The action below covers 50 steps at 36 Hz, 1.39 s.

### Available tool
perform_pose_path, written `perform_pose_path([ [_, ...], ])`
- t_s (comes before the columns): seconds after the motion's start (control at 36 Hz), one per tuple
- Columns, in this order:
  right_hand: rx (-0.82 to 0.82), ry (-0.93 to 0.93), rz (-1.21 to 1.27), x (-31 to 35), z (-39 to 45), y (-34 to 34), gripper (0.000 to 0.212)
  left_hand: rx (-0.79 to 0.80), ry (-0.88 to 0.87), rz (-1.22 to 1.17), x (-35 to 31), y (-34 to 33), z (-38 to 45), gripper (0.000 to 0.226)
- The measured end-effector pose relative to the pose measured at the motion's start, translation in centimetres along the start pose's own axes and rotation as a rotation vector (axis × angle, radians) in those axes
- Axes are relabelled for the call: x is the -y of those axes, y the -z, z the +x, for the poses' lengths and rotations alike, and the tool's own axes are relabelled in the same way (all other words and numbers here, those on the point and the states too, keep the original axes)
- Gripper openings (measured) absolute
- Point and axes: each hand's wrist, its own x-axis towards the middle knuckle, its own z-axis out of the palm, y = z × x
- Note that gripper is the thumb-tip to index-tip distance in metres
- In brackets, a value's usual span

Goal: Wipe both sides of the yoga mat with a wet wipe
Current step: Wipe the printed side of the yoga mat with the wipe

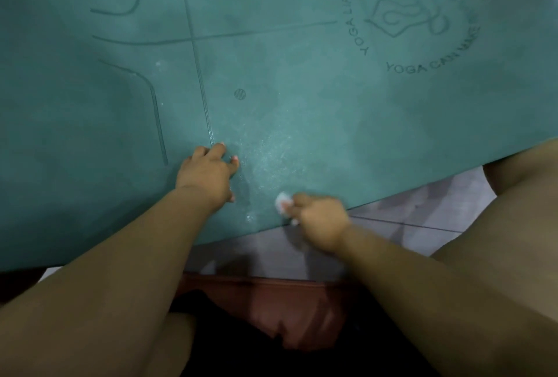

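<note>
I see the yoga mat (302,90) flat on the tiled floor (422,219), printed side up, damp only near me; the rest, and the underside, look undone. My left hand (206,174) presses open; right hand (317,219) pinches the wet wipe (282,202).

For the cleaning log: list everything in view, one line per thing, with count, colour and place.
yoga mat: one, teal with printed lines and a round logo, spread over the floor, wet sheen near the hands.
wet wipe: one, white, bunched, on the mat by its near edge.
tiled floor: grey, bare below the mat's edge.
left hand: fingers spread, pressing on the mat.
right hand: grips the wipe.
legs: bare, at lower right and bottom.
</note>
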Motion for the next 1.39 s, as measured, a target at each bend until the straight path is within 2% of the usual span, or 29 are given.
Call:
perform_pose_path([
  [0.06,0.025,-0.333,-0.036,-4.2,-1.5,1.2,0.04,-0.001,0.003,-0.007,-0.1,0.1,0.0,0.078],
  [0.14,-0.051,-0.782,0.015,-8.7,-3.4,3.4,0.032,-0.013,0.007,-0.002,-0.3,0.1,0.1,0.078],
  [0.22,-0.086,-0.916,0.09,-8.3,-2.9,3.0,0.025,-0.009,0.013,0.003,-0.6,0.0,0.1,0.079],
  [0.28,-0.054,-0.825,0.205,-5.4,-2.1,1.4,0.023,-0.002,0.017,0.004,-0.8,0.0,0.1,0.08],
  [0.33,-0.001,-0.617,0.295,-1.5,-1.4,-0.5,0.028,0.0,0.02,0.0,-0.9,-0.1,0.2,0.081],
  [0.42,0.059,-0.377,0.238,1.3,-1.2,-0.6,0.041,0.01,0.029,-0.011,-1.1,-0.2,0.2,0.083],
  [0.47,0.126,-0.277,0.158,-0.3,-1.4,0.1,0.039,0.012,0.039,-0.021,-1.3,-0.2,0.2,0.083],
  [0.53,0.162,-0.325,0.078,-3.2,-1.8,0.9,0.032,0.007,0.055,-0.036,-1.7,0.0,0.3,0.08],
  [0.64,0.024,-0.817,0.073,-9.3,-3.2,3.3,0.024,-0.002,0.083,-0.1,-2.8,0.1,0.4,0.077],
  [0.72,-0.053,-0.978,0.16,-10.6,-2.9,3.4,0.024,-0.017,0.096,-0.168,-3.3,0.0,0.5,0.08],
  [0.78,-0.104,-0.939,0.258,-8.6,-2.1,2.5,0.022,-0.026,0.102,-0.209,-3.3,0.0,0.5,0.08],
  [0.83,-0.102,-0.715,0.317,-5.3,-1.0,1.4,0.024,-0.036,0.097,-0.242,-3.2,-0.1,0.4,0.079],
  [0.92,0.055,-0.293,0.281,-1.1,-0.1,0.7,0.036,-0.042,0.092,-0.262,-3.0,0.0,0.5,0.077],
  [0.97,0.161,-0.115,0.135,-1.2,0.0,1.1,0.041,-0.038,0.093,-0.268,-3.2,0.1,0.6,0.075],
  [1.03,0.176,-0.138,0.041,-3.5,-0.2,1.5,0.041,-0.03,0.081,-0.239,-3.5,0.2,0.6,0.079],
  [1.14,0.046,-0.629,0.073,-10.0,-2.1,3.3,0.03,-0.039,0.02,-0.087,-5.1,-0.1,0.2,0.091],
  [1.19,0.029,-0.763,0.055,-12.0,-3.1,4.2,0.027,-0.019,-0.022,-0.023,-6.6,-0.5,0.0,0.094],
  [1.25,0.053,-0.755,0.033,-12.4,-3.4,4.5,0.025,0.023,-0.06,-0.006,-8.5,-0.9,0.1,0.096],
  [1.39,0.268,-0.385,-0.068,-10.6,-3.8,4.6,0.024,0.052,-0.098,0.032,-13.2,-1.4,0.1,0.1],
])
